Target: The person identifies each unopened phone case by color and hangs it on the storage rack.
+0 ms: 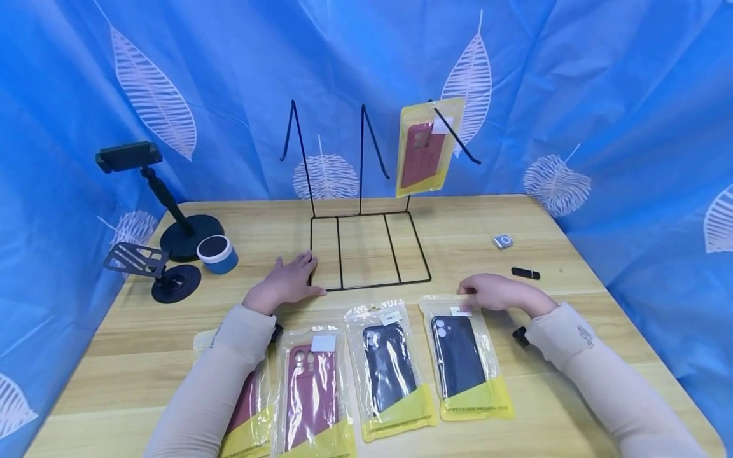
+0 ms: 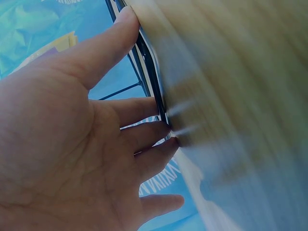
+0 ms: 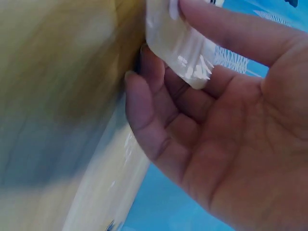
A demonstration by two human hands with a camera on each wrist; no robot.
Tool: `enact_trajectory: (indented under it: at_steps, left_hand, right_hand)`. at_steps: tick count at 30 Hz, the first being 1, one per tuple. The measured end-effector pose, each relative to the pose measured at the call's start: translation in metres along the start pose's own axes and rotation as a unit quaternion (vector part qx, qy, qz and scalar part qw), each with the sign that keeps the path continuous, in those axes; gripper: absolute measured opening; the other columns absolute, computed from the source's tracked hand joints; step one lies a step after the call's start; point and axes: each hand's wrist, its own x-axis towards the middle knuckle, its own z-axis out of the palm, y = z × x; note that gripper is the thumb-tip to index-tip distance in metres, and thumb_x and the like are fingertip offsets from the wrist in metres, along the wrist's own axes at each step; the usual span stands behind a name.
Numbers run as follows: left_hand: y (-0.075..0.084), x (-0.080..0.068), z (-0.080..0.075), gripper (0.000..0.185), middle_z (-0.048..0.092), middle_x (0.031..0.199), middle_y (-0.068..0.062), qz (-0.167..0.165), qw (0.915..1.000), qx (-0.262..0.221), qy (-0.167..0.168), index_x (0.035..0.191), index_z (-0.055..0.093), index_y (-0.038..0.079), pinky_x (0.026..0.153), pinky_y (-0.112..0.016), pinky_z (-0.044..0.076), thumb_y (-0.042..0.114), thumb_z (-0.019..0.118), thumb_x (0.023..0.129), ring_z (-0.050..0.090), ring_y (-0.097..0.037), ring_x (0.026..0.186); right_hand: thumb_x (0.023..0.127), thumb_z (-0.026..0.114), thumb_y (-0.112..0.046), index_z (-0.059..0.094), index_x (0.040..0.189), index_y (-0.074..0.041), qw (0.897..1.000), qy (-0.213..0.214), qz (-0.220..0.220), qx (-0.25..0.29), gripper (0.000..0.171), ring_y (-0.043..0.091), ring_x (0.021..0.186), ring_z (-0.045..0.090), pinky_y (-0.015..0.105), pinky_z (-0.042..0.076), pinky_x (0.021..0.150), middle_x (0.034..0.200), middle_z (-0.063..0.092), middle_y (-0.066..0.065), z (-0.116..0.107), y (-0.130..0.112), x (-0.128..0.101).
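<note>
Partly hidden under the right hand (image 1: 494,292), the top flap of the rightmost bagged phone case (image 1: 462,358) lay on the desk (image 1: 572,267), pinched between thumb and curled fingers (image 3: 159,120). Both wrist views were blurred, the desk a smear. Flat, with fingers spread and grasping nothing, the left hand (image 1: 288,282) pressed against the wire rack (image 1: 366,251) at its base's left edge.

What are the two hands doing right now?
Left hand: open, fingers resting on the wire rack.
Right hand: pinching the top of a packaged phone case.
</note>
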Motion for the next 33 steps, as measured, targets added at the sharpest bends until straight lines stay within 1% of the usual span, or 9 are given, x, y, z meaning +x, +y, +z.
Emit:
enact_trajectory:
  at_steps: [6, 12, 15, 17, 22, 25, 27, 32, 33]
  left_hand:
    - [0.000, 0.000, 0.001, 0.086, 0.009, 0.165, -0.021, 0.003, 1.0000, 0.001, -0.001, 0.157, 0.021, 0.000, 0.118, -0.069, 0.001, 0.049, 0.058, 0.097, 0.011, -0.038, 0.153]
    - [-0.003, 0.001, 0.002, 0.087, 0.008, 0.165, -0.021, 0.005, 1.0000, 0.000, 0.000, 0.157, 0.021, 0.001, 0.118, -0.069, 0.001, 0.050, 0.059, 0.096, 0.011, -0.038, 0.153]
    - [-0.004, 0.003, 0.004, 0.087, 0.009, 0.165, -0.020, 0.006, 1.0000, -0.001, 0.001, 0.157, 0.020, 0.001, 0.118, -0.069, 0.001, 0.050, 0.059, 0.096, 0.011, -0.038, 0.153]
    - [-0.005, 0.003, 0.004, 0.087, 0.009, 0.166, -0.020, 0.006, 1.0000, 0.002, 0.002, 0.157, 0.020, 0.001, 0.118, -0.069, 0.001, 0.051, 0.058, 0.096, 0.011, -0.038, 0.153]
    - [-0.004, 0.003, 0.004, 0.087, 0.009, 0.165, -0.021, 0.007, 1.0000, 0.005, 0.004, 0.157, 0.021, 0.001, 0.118, -0.070, 0.001, 0.051, 0.058, 0.096, 0.012, -0.039, 0.153]
    - [-0.003, 0.003, 0.003, 0.086, 0.009, 0.165, -0.022, 0.008, 0.9999, 0.005, 0.005, 0.157, 0.021, 0.001, 0.118, -0.070, 0.002, 0.050, 0.058, 0.097, 0.012, -0.039, 0.153]
    - [-0.003, 0.002, 0.003, 0.086, 0.009, 0.165, -0.022, 0.008, 1.0000, 0.003, 0.005, 0.157, 0.021, 0.001, 0.118, -0.069, 0.002, 0.050, 0.058, 0.097, 0.012, -0.039, 0.153]
    - [-0.003, 0.003, 0.002, 0.086, 0.009, 0.165, -0.022, 0.008, 1.0000, 0.003, 0.005, 0.157, 0.022, 0.001, 0.118, -0.069, 0.002, 0.050, 0.058, 0.097, 0.012, -0.039, 0.153]
    - [-0.003, 0.003, 0.003, 0.086, 0.009, 0.165, -0.022, 0.008, 1.0000, 0.004, 0.004, 0.157, 0.022, 0.001, 0.118, -0.069, 0.002, 0.051, 0.058, 0.096, 0.012, -0.038, 0.153]
  right_hand:
    - [0.095, 0.065, -0.024, 0.055, 0.085, -0.012, 0.997, 0.038, 0.003, 0.065, 0.019, 0.013, 0.057, 0.043, 0.030, 0.041, 0.055, 0.069, 0.045, -0.002, -0.007, 0.008, -0.009]
    - [0.094, 0.067, -0.034, 0.057, 0.086, -0.013, 0.991, 0.095, -0.003, 0.094, 0.025, 0.008, 0.055, 0.032, 0.026, 0.033, 0.053, 0.064, 0.036, -0.007, -0.019, 0.008, -0.022]
    - [0.095, 0.066, -0.033, 0.060, 0.086, -0.013, 0.985, 0.128, -0.022, 0.114, 0.023, 0.007, 0.054, 0.030, 0.026, 0.033, 0.051, 0.063, 0.038, -0.007, -0.025, 0.003, -0.031]
    - [0.096, 0.065, -0.031, 0.061, 0.086, -0.013, 0.980, 0.154, -0.039, 0.123, 0.021, 0.008, 0.056, 0.035, 0.026, 0.036, 0.051, 0.066, 0.044, -0.005, -0.030, -0.002, -0.038]
    - [0.097, 0.066, -0.024, 0.064, 0.088, -0.012, 0.964, 0.210, -0.074, 0.143, 0.015, 0.014, 0.060, 0.039, 0.031, 0.037, 0.053, 0.074, 0.050, -0.001, -0.042, -0.016, -0.054]
    - [0.097, 0.065, -0.021, 0.065, 0.091, -0.011, 0.955, 0.226, -0.084, 0.172, 0.012, 0.015, 0.052, 0.033, 0.033, 0.033, 0.046, 0.064, 0.044, -0.006, -0.049, -0.023, -0.061]
    - [0.097, 0.065, -0.020, 0.065, 0.092, -0.010, 0.949, 0.238, -0.084, 0.187, 0.012, 0.013, 0.047, 0.031, 0.033, 0.032, 0.042, 0.061, 0.048, -0.011, -0.052, -0.027, -0.065]
    - [0.097, 0.065, -0.027, 0.066, 0.094, -0.012, 0.942, 0.277, -0.056, 0.183, 0.016, 0.014, 0.041, 0.024, 0.034, 0.027, 0.037, 0.053, 0.043, -0.012, -0.060, -0.032, -0.064]
    - [0.097, 0.065, -0.028, 0.067, 0.095, -0.011, 0.941, 0.283, -0.051, 0.180, 0.017, 0.015, 0.041, 0.024, 0.034, 0.026, 0.036, 0.052, 0.038, -0.011, -0.062, -0.033, -0.063]
